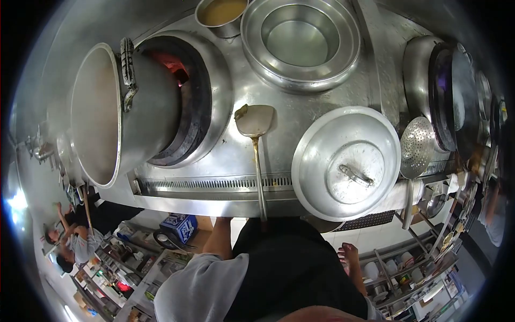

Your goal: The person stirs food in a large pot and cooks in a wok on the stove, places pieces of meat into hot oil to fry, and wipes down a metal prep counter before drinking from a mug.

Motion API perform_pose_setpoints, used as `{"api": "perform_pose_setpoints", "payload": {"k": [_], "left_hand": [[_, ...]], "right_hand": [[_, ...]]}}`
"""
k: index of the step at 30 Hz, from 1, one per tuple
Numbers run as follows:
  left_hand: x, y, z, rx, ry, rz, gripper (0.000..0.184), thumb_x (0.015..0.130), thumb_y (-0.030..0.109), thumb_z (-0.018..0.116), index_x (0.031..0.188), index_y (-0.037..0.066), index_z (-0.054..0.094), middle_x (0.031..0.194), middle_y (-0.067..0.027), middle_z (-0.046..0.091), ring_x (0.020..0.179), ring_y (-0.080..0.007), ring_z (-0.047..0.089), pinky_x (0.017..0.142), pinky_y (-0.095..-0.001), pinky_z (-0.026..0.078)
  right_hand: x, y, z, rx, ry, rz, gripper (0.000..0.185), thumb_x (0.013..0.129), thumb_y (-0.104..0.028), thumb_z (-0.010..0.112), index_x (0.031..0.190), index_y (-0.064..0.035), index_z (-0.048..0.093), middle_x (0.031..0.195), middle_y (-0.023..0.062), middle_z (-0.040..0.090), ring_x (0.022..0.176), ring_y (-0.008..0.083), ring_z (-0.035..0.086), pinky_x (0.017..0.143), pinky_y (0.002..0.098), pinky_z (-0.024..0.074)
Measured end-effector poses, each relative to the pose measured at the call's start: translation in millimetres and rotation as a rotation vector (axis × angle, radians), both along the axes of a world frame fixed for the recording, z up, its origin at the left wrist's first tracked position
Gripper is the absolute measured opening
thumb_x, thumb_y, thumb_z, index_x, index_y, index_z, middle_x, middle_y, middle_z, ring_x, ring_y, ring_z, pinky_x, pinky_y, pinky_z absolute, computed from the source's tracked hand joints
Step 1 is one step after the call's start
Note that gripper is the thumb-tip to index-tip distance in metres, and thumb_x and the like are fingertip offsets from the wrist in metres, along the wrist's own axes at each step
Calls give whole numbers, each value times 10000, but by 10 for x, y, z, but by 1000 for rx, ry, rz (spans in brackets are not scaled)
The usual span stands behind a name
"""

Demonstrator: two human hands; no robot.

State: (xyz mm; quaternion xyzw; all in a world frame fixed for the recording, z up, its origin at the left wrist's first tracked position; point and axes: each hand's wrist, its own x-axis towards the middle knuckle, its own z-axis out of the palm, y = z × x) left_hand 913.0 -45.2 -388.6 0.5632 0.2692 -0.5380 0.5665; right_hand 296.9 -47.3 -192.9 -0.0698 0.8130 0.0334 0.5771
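My left hand is at the front edge of the steel counter, below its lip; its fingers are hidden. My right hand hangs beside my black apron, fingers loosely bent and slightly apart, with nothing seen in it. Before me a long-handled wok spatula lies on the counter, a greenish scrap on its blade and its handle reaching over the front edge. To its right rests a large round metal lid with a bar handle, overhanging the edge.
A big steel pot stands left on a burner glowing red. Behind are a pan of brown liquid and a basin of water. A perforated skimmer and another burner are right. People are far left.
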Motion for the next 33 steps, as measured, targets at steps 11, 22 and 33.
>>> {"api": "perform_pose_setpoints", "payload": {"k": [11, 22, 33], "left_hand": [[-13, 63, 112, 98, -45, -24, 508, 1044, 444, 485, 1372, 76, 605, 1359, -88, 656, 1155, -331, 637, 986, -468, 521], [-37, 267, 330, 242, -55, -107, 501, 1040, 440, 494, 1362, 74, 611, 1346, -88, 661, 1147, -333, 639, 978, -470, 521], [-68, 331, 385, 273, -66, -118, 493, 1037, 435, 502, 1352, 73, 617, 1333, -89, 667, 1138, -335, 641, 971, -472, 521]], "right_hand": [[48, 66, 69, 28, 4, -114, 263, 995, -212, 605, 1176, -28, 651, 884, 95, 698, 774, 201, 651, 643, 311, 518], [483, -184, -124, 155, 30, -142, 397, 999, -305, 675, 1268, -16, 626, 929, 105, 730, 799, 201, 691, 673, 325, 549], [470, -351, -117, 118, 6, 168, 348, 984, -290, 673, 1204, -20, 666, 901, 95, 730, 722, 170, 667, 602, 289, 499]]}}
